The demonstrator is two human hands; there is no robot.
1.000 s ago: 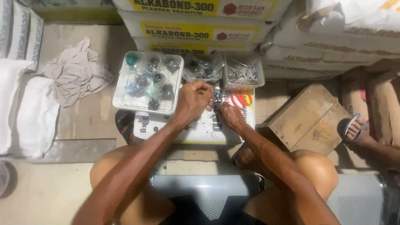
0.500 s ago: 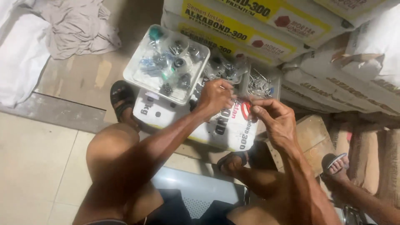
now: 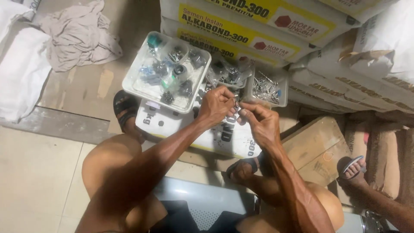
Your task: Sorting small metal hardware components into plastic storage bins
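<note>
The left hand (image 3: 220, 105) and the right hand (image 3: 258, 121) met above a white sack (image 3: 207, 136) lying flat on the floor, fingertips nearly touching. The fingers of both hands were pinched together on a small metal part (image 3: 236, 108), too small to tell its kind. Just beyond the hands stood three clear plastic trays: a large tray (image 3: 133, 84) of dark fittings on the left, a middle tray (image 3: 228, 73) of bagged metal pieces, and a small tray (image 3: 269, 88) of screws on the right. Stacked sacks (image 3: 241, 21) rose behind them. A crumpled rag (image 3: 77, 36) lay on the floor, well apart.
</note>
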